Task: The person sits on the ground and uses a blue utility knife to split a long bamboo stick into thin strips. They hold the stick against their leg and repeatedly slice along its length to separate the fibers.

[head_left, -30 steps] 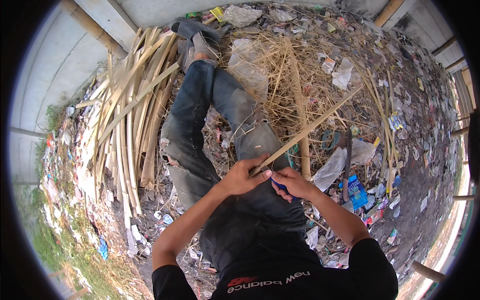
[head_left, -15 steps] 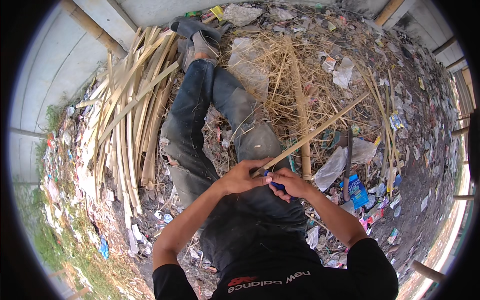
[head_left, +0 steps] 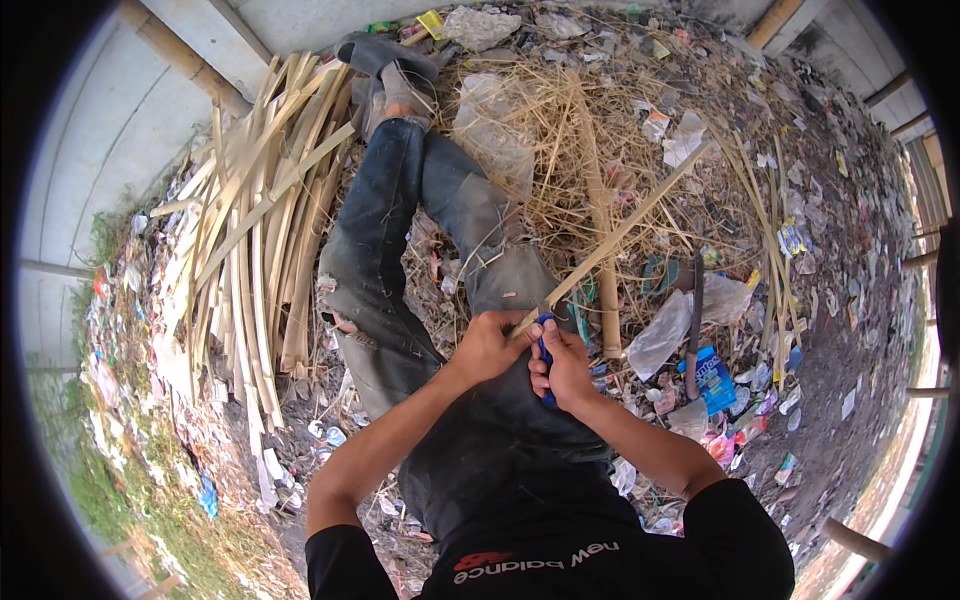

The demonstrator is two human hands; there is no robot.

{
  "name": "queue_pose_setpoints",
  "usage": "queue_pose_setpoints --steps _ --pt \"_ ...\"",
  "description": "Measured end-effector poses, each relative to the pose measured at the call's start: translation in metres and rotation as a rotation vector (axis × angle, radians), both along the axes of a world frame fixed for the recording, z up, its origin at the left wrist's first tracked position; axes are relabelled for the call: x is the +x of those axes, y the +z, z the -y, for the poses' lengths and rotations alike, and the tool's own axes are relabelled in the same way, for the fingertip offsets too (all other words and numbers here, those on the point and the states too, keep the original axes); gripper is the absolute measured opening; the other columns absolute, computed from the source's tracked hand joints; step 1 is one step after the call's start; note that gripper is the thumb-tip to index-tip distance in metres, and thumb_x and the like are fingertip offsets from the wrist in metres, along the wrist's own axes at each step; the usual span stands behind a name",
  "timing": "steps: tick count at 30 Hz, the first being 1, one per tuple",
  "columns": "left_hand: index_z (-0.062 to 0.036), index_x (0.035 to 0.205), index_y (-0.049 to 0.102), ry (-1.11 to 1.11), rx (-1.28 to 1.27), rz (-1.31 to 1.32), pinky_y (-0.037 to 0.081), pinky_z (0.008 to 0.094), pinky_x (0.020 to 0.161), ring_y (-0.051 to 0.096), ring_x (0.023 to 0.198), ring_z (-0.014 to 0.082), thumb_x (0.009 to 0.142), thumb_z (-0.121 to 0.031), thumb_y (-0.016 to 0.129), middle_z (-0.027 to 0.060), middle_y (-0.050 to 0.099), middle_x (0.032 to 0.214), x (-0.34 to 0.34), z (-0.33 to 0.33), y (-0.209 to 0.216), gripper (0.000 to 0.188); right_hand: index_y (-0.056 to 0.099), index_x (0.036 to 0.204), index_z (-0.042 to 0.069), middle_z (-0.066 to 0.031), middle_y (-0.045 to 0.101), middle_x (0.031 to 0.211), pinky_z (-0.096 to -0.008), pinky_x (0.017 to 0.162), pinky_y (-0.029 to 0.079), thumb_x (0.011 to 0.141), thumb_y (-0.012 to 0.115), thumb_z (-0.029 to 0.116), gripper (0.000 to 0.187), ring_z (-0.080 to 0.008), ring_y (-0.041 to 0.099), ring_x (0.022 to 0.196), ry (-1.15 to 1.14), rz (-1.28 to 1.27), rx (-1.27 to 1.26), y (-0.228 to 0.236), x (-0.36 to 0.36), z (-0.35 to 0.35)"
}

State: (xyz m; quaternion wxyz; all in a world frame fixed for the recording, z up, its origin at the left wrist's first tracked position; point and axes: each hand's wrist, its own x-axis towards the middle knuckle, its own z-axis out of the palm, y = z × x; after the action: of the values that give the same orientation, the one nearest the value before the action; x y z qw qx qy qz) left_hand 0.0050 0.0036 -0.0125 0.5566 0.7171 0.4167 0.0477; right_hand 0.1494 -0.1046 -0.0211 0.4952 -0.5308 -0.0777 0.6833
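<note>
A person sits on litter-strewn ground (head_left: 865,265), legs in torn dark trousers (head_left: 375,265) stretched toward the far edge, both hands meeting over the right thigh. The left hand (head_left: 488,350) has its thumb and fingers closed on the near end of one pale bamboo strip (head_left: 620,236). The strip slants away toward the far right, passing above a bamboo pole (head_left: 596,205) that lies on loose straw (head_left: 545,130). The right hand (head_left: 568,370) is wrapped around a blue handle (head_left: 545,320), its thumb up beside the strip; the two hands are almost touching. Any blade on the handle is too small to make out clearly.

The step in hand looks like shaving or trimming the strip near its held end. Another stroke would call for a firm left grip, the tool angled along the strip, and the left thumb kept out of its path.

Counted: two hands, one strip held, one blue handle, one thick pole. On the ground to the right lie one long dark blade (head_left: 696,320), one blue packet (head_left: 712,383) touching or just beside its near end, and a few thin strips (head_left: 778,265), overlapping, so their number is unsure. On the ground's left side, near the pale wall (head_left: 110,140), a pile of strips (head_left: 262,215) holds well over a dozen, too tangled for an exact count.
</note>
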Motion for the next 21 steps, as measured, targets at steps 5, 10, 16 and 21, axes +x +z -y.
queue_pose_setpoints --steps 5,10,16,21 --pt "-0.0044 0.134 0.068 -0.108 -0.111 0.155 0.054 0.0390 0.091 0.071 0.104 0.0214 0.100 -0.033 0.073 0.0163 0.076 0.111 -0.011 -0.009 -0.005 0.045 0.053 0.087 0.004 -0.0005 0.047 0.062 -0.0288 0.039 0.039 0.111 0.048 0.053 0.055 -0.0100 0.044 0.043 0.266 -0.069 0.076 -0.001 0.021 0.003" --pt "-0.0073 0.154 0.052 -0.136 -0.002 0.281 0.053 0.0371 0.096 0.069 0.107 0.0228 0.100 -0.036 0.074 0.0189 0.073 0.118 -0.020 -0.003 -0.005 0.065 0.055 0.083 0.002 -0.0020 0.049 0.061 -0.0284 0.039 0.039 0.113 0.045 0.044 0.052 -0.0105 0.046 0.042 0.683 -0.045 0.116 0.014 0.060 -0.007" --pt "-0.0036 0.155 0.050 -0.179 -0.281 0.151 0.051 0.0358 0.103 0.067 0.118 0.0231 0.098 -0.035 0.076 0.0213 0.070 0.130 -0.019 -0.011 0.016 0.070 0.055 0.083 0.002 -0.0012 0.049 0.061 -0.0290 0.039 0.039 0.111 0.044 0.038 0.047 -0.0093 0.044 0.043 0.715 -0.057 0.132 0.008 0.061 -0.012" --pt "-0.0024 0.150 0.055 -0.173 -0.172 0.230 0.052 0.0360 0.096 0.068 0.108 0.0218 0.095 -0.032 0.080 0.0186 0.072 0.119 -0.022 -0.007 0.010 0.067 0.055 0.082 0.002 -0.0011 0.049 0.061 -0.0291 0.039 0.040 0.111 0.044 0.038 0.047 -0.0094 0.045 0.043 0.744 -0.039 0.140 0.005 0.058 -0.010"
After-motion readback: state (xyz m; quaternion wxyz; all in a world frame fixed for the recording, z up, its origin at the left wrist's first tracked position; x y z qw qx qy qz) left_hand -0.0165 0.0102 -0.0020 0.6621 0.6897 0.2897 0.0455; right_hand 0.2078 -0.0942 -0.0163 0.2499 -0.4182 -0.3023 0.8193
